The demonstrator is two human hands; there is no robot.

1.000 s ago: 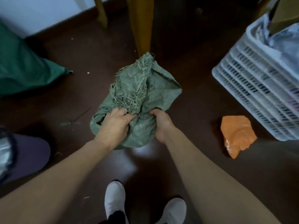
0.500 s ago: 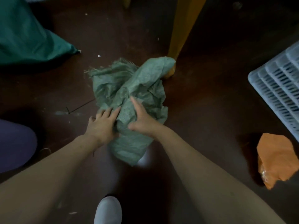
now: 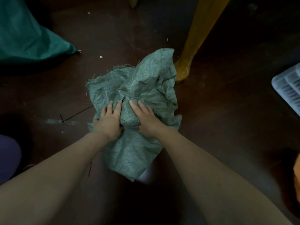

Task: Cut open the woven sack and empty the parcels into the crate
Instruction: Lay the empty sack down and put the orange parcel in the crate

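No grip on either side: the left hand and right hand press flat, fingers straight, on the crumpled green sack. It lies on the floor beside a yellow furniture leg, with the white crate well apart.

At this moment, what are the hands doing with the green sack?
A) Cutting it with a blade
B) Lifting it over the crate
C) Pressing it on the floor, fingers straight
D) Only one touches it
C: the left hand and right hand both lie with straight fingers on the crumpled sack, which rests on the floor.
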